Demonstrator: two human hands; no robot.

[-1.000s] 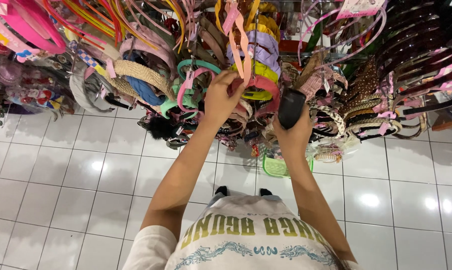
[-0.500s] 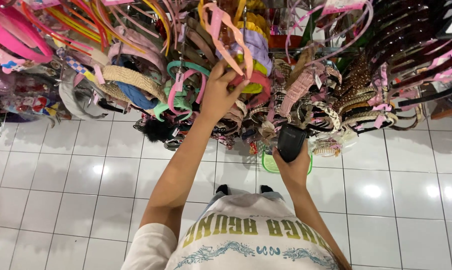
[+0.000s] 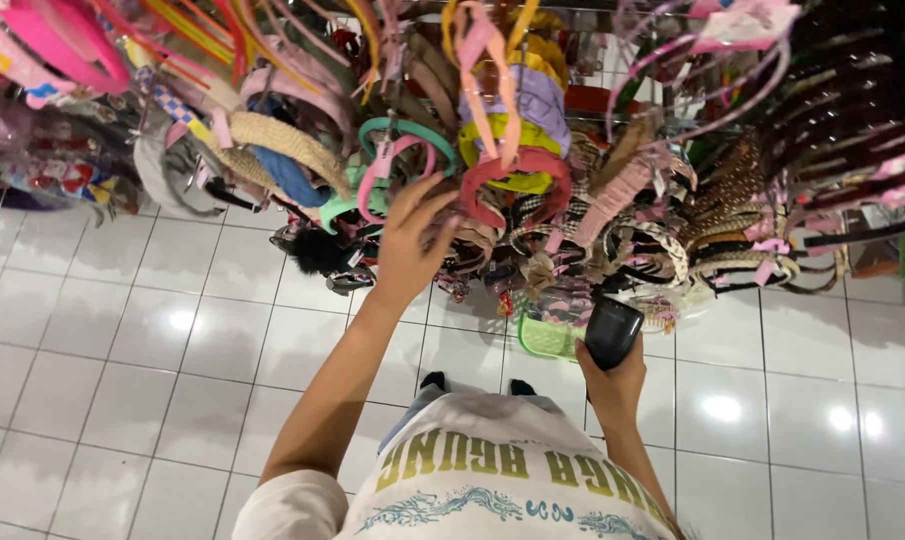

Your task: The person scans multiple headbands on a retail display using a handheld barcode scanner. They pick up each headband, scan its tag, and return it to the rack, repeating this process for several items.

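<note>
Pink headband (image 3: 397, 165) just above fingers (image 3: 427, 200)

A shop selling hair accessories: a crowded display rack (image 3: 612, 150) of headbands hangs just above and around the person's raised left hand (image 3: 407, 245), packed with pink, yellow, teal, red and woven straw bands (image 3: 282, 145), many with small tags. To the right of the right hand (image 3: 612, 385), which holds a black handheld scanner (image 3: 612, 330), darker brown and black bands (image 3: 852, 120) fill more hooks. A green basket (image 3: 547, 335) sits just beside that hand. Glossy white floor tiles (image 3: 152, 330) spread below both hands.
</note>
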